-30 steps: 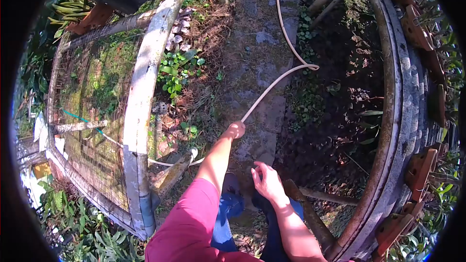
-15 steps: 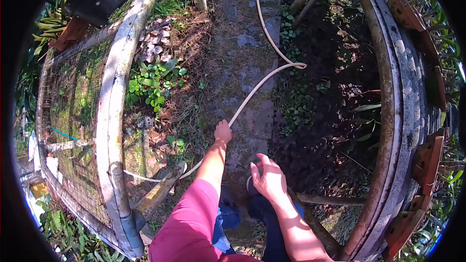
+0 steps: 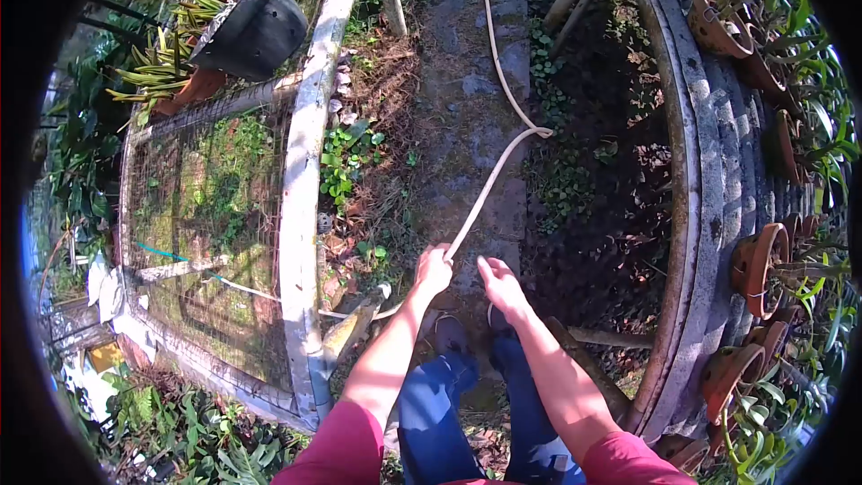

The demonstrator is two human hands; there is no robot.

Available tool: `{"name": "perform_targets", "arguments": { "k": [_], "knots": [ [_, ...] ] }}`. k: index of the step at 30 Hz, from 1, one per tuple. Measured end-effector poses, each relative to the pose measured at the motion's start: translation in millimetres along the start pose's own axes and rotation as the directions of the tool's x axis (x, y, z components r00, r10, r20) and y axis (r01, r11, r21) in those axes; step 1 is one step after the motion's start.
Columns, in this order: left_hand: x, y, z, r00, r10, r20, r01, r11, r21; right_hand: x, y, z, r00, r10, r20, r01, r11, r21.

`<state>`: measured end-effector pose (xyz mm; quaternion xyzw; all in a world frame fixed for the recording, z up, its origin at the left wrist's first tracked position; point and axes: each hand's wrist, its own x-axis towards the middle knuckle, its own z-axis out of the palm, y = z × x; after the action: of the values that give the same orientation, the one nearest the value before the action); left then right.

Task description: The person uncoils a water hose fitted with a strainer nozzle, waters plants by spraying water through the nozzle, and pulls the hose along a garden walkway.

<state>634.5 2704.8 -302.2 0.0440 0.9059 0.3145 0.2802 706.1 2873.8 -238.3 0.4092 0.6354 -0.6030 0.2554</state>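
Note:
A cream-coloured garden hose (image 3: 489,181) runs down the path from the top, bends sharply to the right, then comes back to my left hand (image 3: 434,271). My left hand is closed around it. Beyond that hand, the hose continues low to the left, passing behind the pale post. My right hand (image 3: 501,287) is just right of the left one, apart from the hose. Its fingers are loosely extended with nothing in them. Below my hands are my shoes and blue jeans on the path.
A mossy paved path (image 3: 458,139) runs between beds of soil and low plants. On the left stand a pale post (image 3: 303,180), wire mesh (image 3: 197,216) and a black pot (image 3: 256,36). Along the right, terracotta pots (image 3: 759,269) line a corrugated sheet (image 3: 718,180) behind a curved rail.
My view has shifted, showing more of the pots at both sides and my legs. My right hand has moved up nearer to the left, which still grips the hose.

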Motion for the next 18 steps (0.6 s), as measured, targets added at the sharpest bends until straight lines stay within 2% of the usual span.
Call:
{"name": "perform_targets", "arguments": {
  "k": [1, 2, 4, 5, 6, 8, 10, 12, 13, 14, 16, 17, 18],
  "knots": [
    [-19, 5, -17, 0.999, 0.036, -0.017, -0.036, 0.999, -0.015, -5, -41, -2, 0.977, 0.149, 0.151, -0.188, 0.938, 0.291],
    [-38, 9, -33, 0.997, 0.073, -0.034, -0.074, 0.997, -0.029, 13, -54, -1, 0.965, 0.165, 0.204, -0.241, 0.867, 0.436],
    [-70, 25, -64, 0.989, 0.138, -0.055, -0.14, 0.989, -0.043, 33, -99, 7, 0.963, 0.147, 0.224, -0.241, 0.839, 0.488],
    [-84, 33, -74, 0.993, 0.09, -0.072, -0.091, 0.996, -0.016, 49, -112, 10, 0.928, 0.028, 0.371, -0.258, 0.765, 0.59],
    [-96, 38, -83, 0.995, 0.044, -0.094, -0.044, 0.999, 0.007, 34, -148, 19, 0.978, 0.038, 0.206, -0.175, 0.684, 0.708],
    [-119, 35, -102, 0.987, 0.075, -0.14, -0.086, 0.993, -0.075, 22, -196, 23, 0.987, -0.044, 0.155, -0.087, 0.665, 0.742],
    [-132, 45, -127, 0.997, -0.035, -0.073, 0.015, 0.966, -0.257, 11, -207, 39, 0.993, -0.114, 0.012, 0.082, 0.78, 0.62],
    [-139, 52, -145, 1.0, -0.017, -0.019, 0.012, 0.974, -0.227, -19, -227, 47, 0.98, -0.179, -0.085, 0.197, 0.836, 0.512],
    [-140, 48, -150, 1.0, -0.007, 0.005, 0.008, 0.979, -0.205, -32, -234, 50, 0.974, -0.217, -0.059, 0.216, 0.83, 0.513],
    [-134, 46, -154, 0.996, -0.05, 0.077, 0.067, 0.97, -0.235, -44, -241, 51, 0.966, -0.257, -0.032, 0.237, 0.822, 0.517],
    [-115, 69, -182, 0.986, -0.05, -0.159, 0.012, 0.974, -0.228, -62, -247, 54, 0.944, -0.326, 0.052, 0.252, 0.814, 0.524],
    [-101, 89, -200, 0.974, -0.113, -0.194, 0.047, 0.948, -0.316, -72, -249, 56, 0.93, -0.36, 0.077, 0.271, 0.811, 0.518],
    [-90, 116, -220, 0.947, -0.077, -0.313, -0.047, 0.928, -0.369, -80, -249, 57, 0.915, -0.388, 0.105, 0.287, 0.813, 0.507]
  ]
}}
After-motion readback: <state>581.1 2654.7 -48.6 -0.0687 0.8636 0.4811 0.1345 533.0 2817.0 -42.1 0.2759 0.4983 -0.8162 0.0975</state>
